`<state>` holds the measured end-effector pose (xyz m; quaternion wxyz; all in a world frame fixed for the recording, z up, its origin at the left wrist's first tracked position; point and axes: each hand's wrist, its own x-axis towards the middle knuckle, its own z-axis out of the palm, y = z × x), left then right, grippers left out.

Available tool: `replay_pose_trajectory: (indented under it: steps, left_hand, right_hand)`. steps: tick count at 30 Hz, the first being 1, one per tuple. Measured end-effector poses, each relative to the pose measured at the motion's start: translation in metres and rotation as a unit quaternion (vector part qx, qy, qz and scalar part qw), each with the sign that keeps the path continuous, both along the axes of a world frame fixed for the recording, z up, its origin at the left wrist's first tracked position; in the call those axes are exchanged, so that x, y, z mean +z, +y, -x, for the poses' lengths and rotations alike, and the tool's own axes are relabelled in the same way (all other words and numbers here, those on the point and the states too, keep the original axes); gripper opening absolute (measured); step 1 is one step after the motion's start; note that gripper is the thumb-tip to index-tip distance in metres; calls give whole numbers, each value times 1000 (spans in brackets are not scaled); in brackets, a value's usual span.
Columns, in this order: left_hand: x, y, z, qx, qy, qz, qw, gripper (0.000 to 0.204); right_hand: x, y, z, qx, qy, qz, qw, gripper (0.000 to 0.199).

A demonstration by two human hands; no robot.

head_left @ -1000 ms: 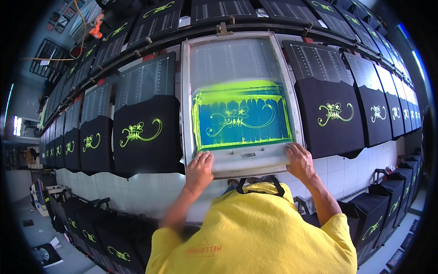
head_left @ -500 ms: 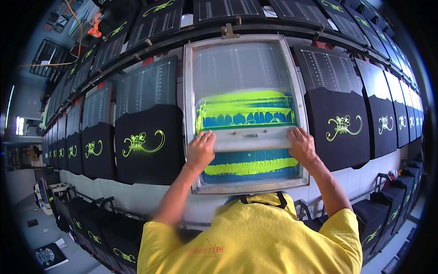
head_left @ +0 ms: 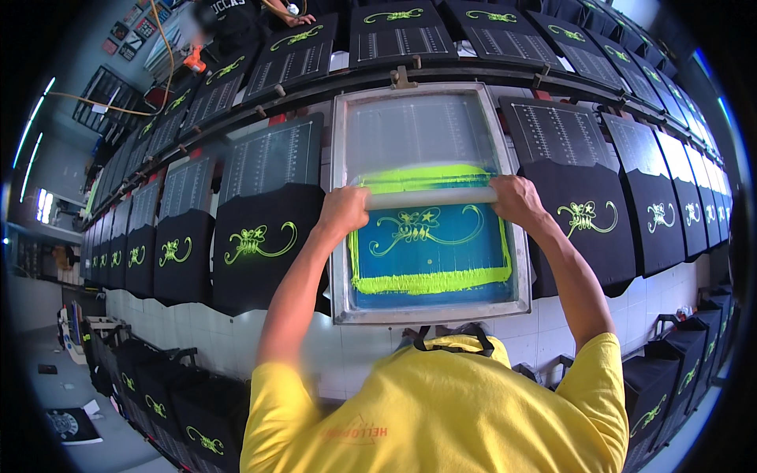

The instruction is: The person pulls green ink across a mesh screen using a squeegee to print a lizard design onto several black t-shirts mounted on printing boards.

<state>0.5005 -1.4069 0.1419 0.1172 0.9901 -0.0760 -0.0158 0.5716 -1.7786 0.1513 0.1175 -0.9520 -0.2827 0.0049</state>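
1. Long printing desk (head_left: 315, 347), white-fronted, runs from the far left to the far right edge of view under a dark rail, with black garments laid on boards all along it.
2. One squeegee (head_left: 430, 197), a pale bar, lies across the screen just above its middle, at the lower edge of a band of bright yellow-green ink.
3. Left hand (head_left: 343, 211) has its grip clamped on the bar's left end; right hand (head_left: 516, 201) has its grip clamped on the right end.
4. One screen frame (head_left: 339, 236), grey metal, lies flat on the desk in front of the person; its mesh is blue below the bar, with a swirl motif showing through and a second strip of yellow-green ink near its near edge.
5. Just left of the frame lies one black shirt (head_left: 264, 244) bearing a yellow-green swirl print; three more printed ones can be counted beyond it toward the desk's left end, and further ones are too small to count.
6. Just right of the frame lies another printed shirt (head_left: 587, 217); two more prints can be counted toward the right end.
7. Second row of boards (head_left: 394, 35) stands behind the rail, four prints visible.
8. Black bags (head_left: 158, 394) with the same motif hang below the desk's near edge, at left.
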Motion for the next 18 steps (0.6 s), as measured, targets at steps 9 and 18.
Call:
replay_pose_trajectory:
  steps: [9, 18]
  left_hand:
    - [-16, -28, 158, -17, -86, 31, 996, 35]
    - [-48, -55, 221, 16, -64, 21, 998, 44]
  right_hand:
    - [-28, -35, 154, 41, -52, -49, 997, 27]
    - [-57, -45, 220, 20, -33, 7, 999, 53]
